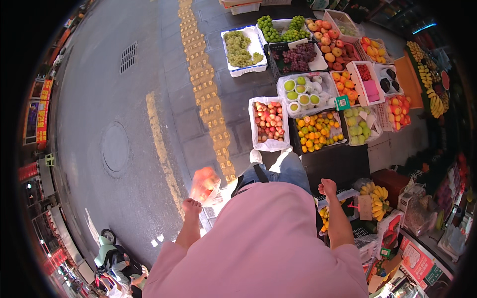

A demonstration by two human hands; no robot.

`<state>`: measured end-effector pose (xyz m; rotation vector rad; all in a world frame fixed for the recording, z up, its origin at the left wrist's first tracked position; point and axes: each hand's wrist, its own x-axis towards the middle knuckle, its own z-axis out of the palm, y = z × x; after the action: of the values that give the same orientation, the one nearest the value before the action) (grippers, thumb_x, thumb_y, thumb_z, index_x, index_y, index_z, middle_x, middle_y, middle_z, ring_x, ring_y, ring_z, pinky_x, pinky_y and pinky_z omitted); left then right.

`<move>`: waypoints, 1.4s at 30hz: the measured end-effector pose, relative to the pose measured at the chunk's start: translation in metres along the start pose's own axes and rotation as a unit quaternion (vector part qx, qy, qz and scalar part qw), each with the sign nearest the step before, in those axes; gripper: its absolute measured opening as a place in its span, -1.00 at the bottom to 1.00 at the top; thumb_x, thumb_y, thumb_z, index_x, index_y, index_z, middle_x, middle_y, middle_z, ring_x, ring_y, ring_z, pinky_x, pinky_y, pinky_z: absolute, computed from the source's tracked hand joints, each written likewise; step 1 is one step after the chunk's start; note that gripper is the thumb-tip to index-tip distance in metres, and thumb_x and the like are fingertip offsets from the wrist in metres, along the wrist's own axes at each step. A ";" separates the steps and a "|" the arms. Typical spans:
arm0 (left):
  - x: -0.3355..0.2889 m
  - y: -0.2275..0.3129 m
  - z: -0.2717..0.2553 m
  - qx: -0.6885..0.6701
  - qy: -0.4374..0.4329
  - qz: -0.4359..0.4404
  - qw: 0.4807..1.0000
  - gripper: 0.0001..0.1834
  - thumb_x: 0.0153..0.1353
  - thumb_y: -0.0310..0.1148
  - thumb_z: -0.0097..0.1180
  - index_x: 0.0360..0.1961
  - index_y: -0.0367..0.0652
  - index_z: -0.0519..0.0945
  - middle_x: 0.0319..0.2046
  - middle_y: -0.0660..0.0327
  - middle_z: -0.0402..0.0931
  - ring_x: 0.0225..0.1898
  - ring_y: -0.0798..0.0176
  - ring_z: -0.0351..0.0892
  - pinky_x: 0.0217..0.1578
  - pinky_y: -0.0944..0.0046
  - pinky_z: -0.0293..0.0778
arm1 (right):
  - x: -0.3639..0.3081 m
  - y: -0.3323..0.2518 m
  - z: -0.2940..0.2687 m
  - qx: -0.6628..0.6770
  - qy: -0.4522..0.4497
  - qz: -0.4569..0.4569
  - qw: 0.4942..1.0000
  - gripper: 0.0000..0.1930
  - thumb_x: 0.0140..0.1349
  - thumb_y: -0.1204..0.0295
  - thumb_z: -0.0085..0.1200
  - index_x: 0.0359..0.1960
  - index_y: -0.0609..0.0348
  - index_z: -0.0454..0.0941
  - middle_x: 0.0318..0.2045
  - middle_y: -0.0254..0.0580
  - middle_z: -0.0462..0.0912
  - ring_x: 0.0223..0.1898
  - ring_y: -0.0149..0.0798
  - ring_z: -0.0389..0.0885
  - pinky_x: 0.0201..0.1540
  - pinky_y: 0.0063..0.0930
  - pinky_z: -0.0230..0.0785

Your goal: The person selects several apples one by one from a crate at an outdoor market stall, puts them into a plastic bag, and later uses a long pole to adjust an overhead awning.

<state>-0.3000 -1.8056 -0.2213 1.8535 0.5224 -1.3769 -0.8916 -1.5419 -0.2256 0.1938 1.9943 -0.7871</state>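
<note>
My left hand is closed at the left of my body, with a thin see-through plastic bag right at its fingers. Reddish-orange contents show through the plastic, though their kind is unclear. On the other side, my right hand is raised with its fingers curled in, and nothing shows in it. Ahead of my feet stands a white-lined crate of red and yellow round fruit. A crate of small oranges lies to its right.
Crates of green grapes, dark grapes and wrapped green fruit stand farther ahead. Bananas sit beyond my right arm. Yellow tactile paving runs along the pavement. A scooter is at lower left, with a person beside it.
</note>
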 end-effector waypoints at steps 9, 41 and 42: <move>0.004 0.008 0.041 0.025 -0.037 -0.004 0.999 -0.72 -0.05 -0.44 -0.20 -0.74 0.04 0.01 -0.78 0.39 -0.16 -0.77 0.35 -0.23 -0.70 0.31 -0.24 | -0.021 0.062 -0.017 0.014 0.019 0.028 0.999 -0.77 0.24 0.29 0.01 -0.52 0.13 0.47 -0.62 -0.29 0.53 -0.67 -0.39 0.50 -0.65 -0.53 0.36; -0.022 -0.018 0.000 -0.059 -0.062 -0.017 0.996 -0.68 -0.08 -0.46 -0.17 -0.78 0.07 0.00 -0.81 0.41 -0.18 -0.80 0.38 -0.25 -0.74 0.35 -0.26 | 0.045 -0.041 -0.003 -0.074 -0.026 -0.014 0.997 -0.81 0.24 0.30 0.02 -0.40 0.14 0.51 -0.59 -0.28 0.54 -0.64 -0.39 0.51 -0.62 -0.50 0.41; -0.017 -0.018 -0.008 -0.068 -0.057 -0.021 0.996 -0.69 -0.07 -0.46 -0.17 -0.77 0.07 0.00 -0.81 0.41 -0.18 -0.80 0.38 -0.25 -0.74 0.35 -0.26 | 0.049 -0.044 0.002 -0.082 -0.029 -0.019 0.996 -0.82 0.24 0.30 0.02 -0.39 0.14 0.51 -0.59 -0.28 0.54 -0.64 -0.40 0.51 -0.62 -0.50 0.40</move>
<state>-0.3136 -1.7860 -0.2106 1.6526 0.5853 -1.4289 -0.9359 -1.5864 -0.2466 0.0365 2.0020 -0.6421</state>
